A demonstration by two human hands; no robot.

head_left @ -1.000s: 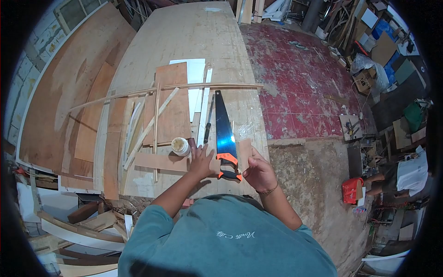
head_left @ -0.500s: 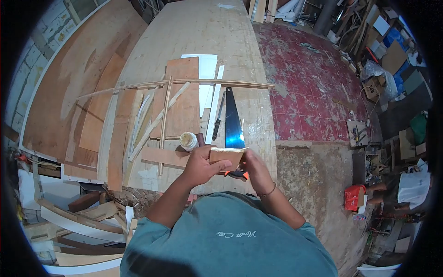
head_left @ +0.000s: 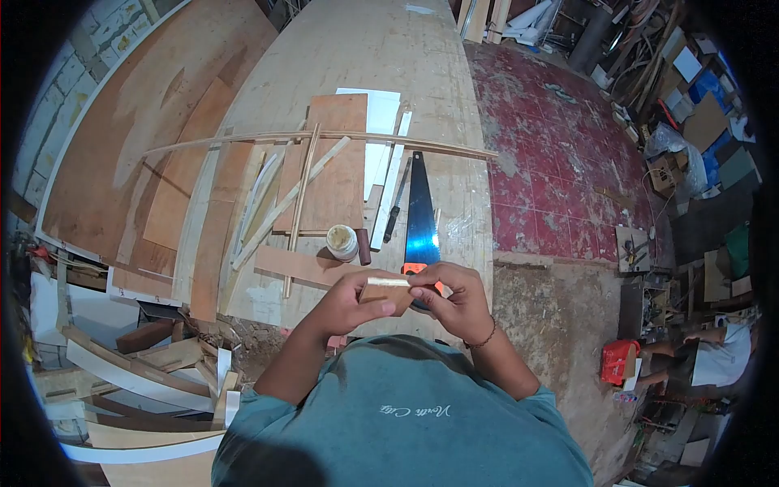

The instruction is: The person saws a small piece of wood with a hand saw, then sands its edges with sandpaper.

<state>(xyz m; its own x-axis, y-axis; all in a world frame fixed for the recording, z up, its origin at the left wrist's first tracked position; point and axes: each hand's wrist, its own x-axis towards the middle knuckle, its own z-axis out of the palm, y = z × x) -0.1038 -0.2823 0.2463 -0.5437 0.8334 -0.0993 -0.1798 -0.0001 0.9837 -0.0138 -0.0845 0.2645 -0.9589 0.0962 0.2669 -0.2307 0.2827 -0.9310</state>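
Observation:
My left hand (head_left: 341, 307) grips a small piece made of thin wooden boards (head_left: 386, 293), its thumb across the near face. A pale strip runs along the top edge of that piece. At its upper right corner, my right hand (head_left: 458, 302) is closed, thumb and fingertips pinched together; I cannot tell if something small is between them. Just beyond the right hand lies a handsaw (head_left: 421, 223) with an orange and black handle, partly covered by the fingers. An open jar (head_left: 342, 243) of pale paste stands beyond the left hand, beside a dark brown cylinder (head_left: 363, 247).
Thin wooden strips (head_left: 304, 191), a brown board (head_left: 337, 154), white panels (head_left: 380, 122) and a black-handled tool (head_left: 392, 221) lie on the plywood table (head_left: 357, 49). Wood offcuts (head_left: 138, 365) are piled at lower left. A person (head_left: 718, 353) is at far right by a red bag (head_left: 619, 361).
My right hand has gone from lying along the piece's right side to a pinch at its upper corner. The piece has shifted slightly left and down; more of the saw handle shows.

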